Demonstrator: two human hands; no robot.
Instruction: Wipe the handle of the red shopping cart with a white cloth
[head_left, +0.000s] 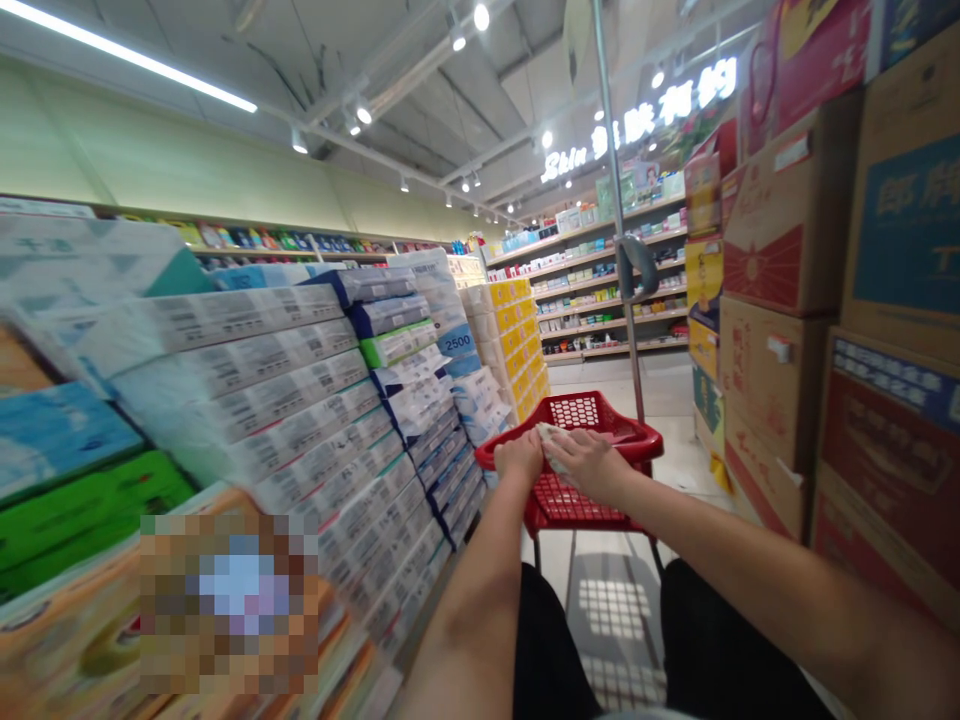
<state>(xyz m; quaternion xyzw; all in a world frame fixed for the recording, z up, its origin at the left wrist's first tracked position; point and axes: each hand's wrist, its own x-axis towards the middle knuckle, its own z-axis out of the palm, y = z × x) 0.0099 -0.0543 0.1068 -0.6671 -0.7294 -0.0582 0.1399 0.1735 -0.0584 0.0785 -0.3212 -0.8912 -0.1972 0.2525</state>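
Before me stands a red shopping cart (pixel 570 500) with a lattice basket. My left hand (pixel 519 458) is closed in a fist at the near side of the cart, around its handle as far as I can see. Beside it, my right hand (pixel 596 466) lies over a crumpled white tissue (pixel 553 438), its fingers bent across it and pointing left. The tissue touches the edge of my left fist. Both hands hide most of the handle, and the palms are out of sight.
Stacked white tissue packs (pixel 300 370) rise close on the left, with yellow packs (pixel 517 320) farther on. Cardboard boxes (pixel 776 380) are piled on the right. A metal pole (pixel 619 180) rises by the cart. Stocked shelves (pixel 600 290) stand ahead.
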